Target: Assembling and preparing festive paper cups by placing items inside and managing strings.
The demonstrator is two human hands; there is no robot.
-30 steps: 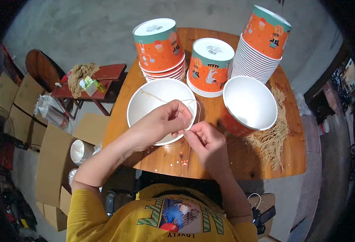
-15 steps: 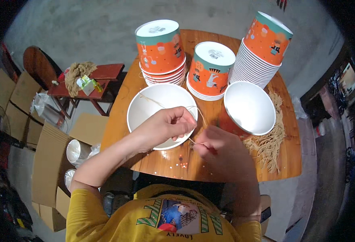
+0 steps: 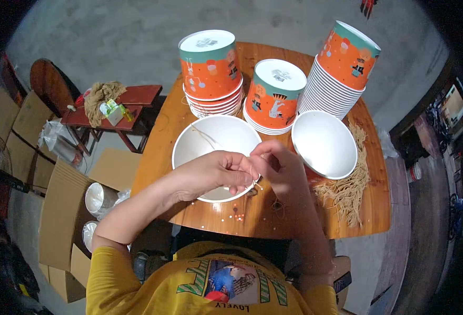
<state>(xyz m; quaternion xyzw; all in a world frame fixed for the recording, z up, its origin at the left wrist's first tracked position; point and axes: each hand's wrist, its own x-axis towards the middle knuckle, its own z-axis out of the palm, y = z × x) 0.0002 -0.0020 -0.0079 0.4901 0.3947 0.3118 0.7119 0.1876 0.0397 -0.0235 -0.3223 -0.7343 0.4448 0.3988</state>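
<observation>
String is pinched between the fingers of the left hand, a short end slanting out rightward by the tub's rim. The right hand's fingers curl just above it; whether they grip it, I cannot tell.

A wide fisheye camera, the left of a head-worn pair, looks down and forward over the desk. It sits near: the yellow shirt fills six o'clock, the left forearm enters from eight, the right forearm from five. The left hand and right hand lie mid-view; the grey wall spans twelve, and dark corners ring everything.
</observation>
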